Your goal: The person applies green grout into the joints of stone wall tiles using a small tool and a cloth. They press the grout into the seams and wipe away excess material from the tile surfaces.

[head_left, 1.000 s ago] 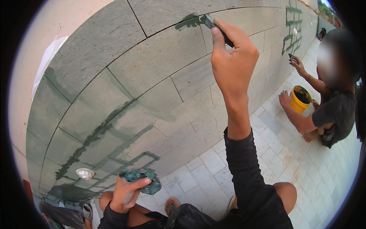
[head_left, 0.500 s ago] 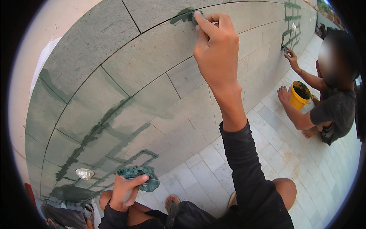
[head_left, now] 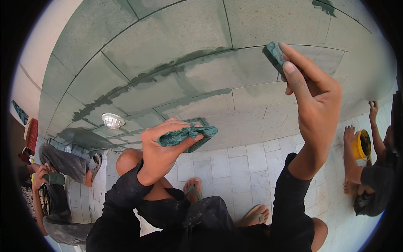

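Observation:
My left hand [head_left: 161,149] is closed around a crumpled plastic pouch of green grout [head_left: 178,137], its mouth facing up and its rim smeared. Between the thumb and fingers of my right hand [head_left: 317,94] is a small flat block coated in green [head_left: 275,59]; its material is unclear. The block is raised in front of the tiled wall [head_left: 268,35], and I cannot tell whether it touches it. Grout streaks [head_left: 155,71] follow several joints on the left and middle of the wall, with a separate dab [head_left: 325,7] at the upper right.
A round white fixture [head_left: 113,121] juts from the wall at left. On the right, a person crouches beside a yellow bucket [head_left: 361,145]. Another person sits at far left, holding a green-smeared thing [head_left: 54,178]. Pale paving [head_left: 247,168] lies below my hands.
My right hand has come off the upper wall and moved down and right with the block. My left hand has risen with the pouch. The whole view has shifted, showing more of the left-hand person.

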The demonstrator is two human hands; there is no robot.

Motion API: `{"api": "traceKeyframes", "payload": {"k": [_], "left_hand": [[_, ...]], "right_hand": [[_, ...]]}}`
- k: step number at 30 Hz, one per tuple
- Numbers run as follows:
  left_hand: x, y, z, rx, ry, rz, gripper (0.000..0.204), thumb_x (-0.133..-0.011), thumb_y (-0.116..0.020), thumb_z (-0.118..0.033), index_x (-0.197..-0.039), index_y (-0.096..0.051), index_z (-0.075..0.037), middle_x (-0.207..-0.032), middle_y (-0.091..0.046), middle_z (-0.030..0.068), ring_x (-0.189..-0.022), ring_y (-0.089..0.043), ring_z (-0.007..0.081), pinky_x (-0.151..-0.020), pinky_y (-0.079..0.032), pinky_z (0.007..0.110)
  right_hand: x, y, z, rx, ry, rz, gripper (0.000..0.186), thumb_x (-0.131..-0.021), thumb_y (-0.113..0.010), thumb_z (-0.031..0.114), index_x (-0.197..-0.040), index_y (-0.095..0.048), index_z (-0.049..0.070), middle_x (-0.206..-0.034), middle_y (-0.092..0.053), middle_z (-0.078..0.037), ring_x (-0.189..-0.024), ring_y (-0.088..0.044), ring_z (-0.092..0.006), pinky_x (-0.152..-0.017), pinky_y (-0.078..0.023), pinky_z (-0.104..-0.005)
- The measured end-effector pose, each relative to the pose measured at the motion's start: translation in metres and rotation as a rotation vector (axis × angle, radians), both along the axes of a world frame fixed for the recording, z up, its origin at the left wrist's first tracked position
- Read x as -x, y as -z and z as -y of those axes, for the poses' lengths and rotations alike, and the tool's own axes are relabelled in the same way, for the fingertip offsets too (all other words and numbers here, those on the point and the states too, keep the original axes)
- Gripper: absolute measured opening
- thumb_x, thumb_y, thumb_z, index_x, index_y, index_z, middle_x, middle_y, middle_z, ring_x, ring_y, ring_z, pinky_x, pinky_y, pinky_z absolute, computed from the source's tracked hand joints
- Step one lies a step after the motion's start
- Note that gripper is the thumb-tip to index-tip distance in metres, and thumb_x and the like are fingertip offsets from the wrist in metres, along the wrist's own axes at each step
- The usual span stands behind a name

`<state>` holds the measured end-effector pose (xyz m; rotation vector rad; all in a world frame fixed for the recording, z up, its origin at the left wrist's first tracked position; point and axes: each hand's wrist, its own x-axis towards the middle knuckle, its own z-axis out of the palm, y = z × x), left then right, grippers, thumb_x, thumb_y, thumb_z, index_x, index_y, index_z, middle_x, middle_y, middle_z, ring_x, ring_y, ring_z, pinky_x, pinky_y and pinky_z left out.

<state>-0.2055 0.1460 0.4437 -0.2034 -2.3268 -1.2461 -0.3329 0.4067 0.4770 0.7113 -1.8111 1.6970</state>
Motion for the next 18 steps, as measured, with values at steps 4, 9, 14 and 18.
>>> {"api": "traceKeyframes", "payload": {"k": [4, 9, 14, 18], "left_hand": [[-0.011, -0.005, 0.02, 0.216, -0.04, -0.188, 0.03, -0.073, -0.085, 0.009, -0.102, -0.081, 0.0, -0.089, -0.079, 0.0099, -0.078, -0.067, 0.019, -0.067, -0.052, 0.029], [-0.009, -0.003, 0.023, 0.339, -0.158, -0.254, 0.029, -0.074, -0.084, 0.009, -0.102, -0.08, 0.001, -0.09, -0.079, 0.0116, -0.074, -0.065, 0.02, -0.066, -0.052, 0.03], [-0.005, -0.003, 0.02, 0.352, -0.247, -0.301, 0.022, -0.079, -0.08, 0.01, -0.1, -0.08, 0.004, -0.091, -0.08, 0.0128, -0.071, -0.064, 0.0196, -0.067, -0.051, 0.03], [-0.006, -0.003, 0.022, 0.394, -0.273, -0.357, 0.036, -0.074, -0.081, 0.01, -0.109, -0.078, 0.003, -0.096, -0.079, 0.0147, -0.073, -0.068, 0.0241, -0.066, -0.053, 0.031]], "right_hand": [[-0.028, 0.023, 0.024, -0.035, -0.363, 0.351, 0.022, -0.099, -0.069, 0.01, -0.116, -0.08, 0.0, -0.093, -0.076, -0.009, -0.073, -0.062, -0.0093, -0.061, -0.047, -0.0232], [-0.053, 0.026, 0.046, 0.026, -0.466, 0.519, 0.02, -0.098, -0.071, 0.006, -0.114, -0.079, -0.003, -0.091, -0.075, -0.01, -0.066, -0.065, -0.0101, -0.055, -0.047, -0.0222], [-0.066, 0.038, 0.077, 0.133, -0.498, 0.569, 0.022, -0.1, -0.069, 0.008, -0.118, -0.077, -0.003, -0.096, -0.075, -0.012, -0.071, -0.07, -0.0128, -0.059, -0.054, -0.0246], [-0.071, 0.046, 0.097, 0.187, -0.508, 0.557, 0.023, -0.102, -0.068, 0.009, -0.12, -0.076, -0.003, -0.098, -0.075, -0.013, -0.072, -0.071, -0.0133, -0.062, -0.056, -0.0242]]}}
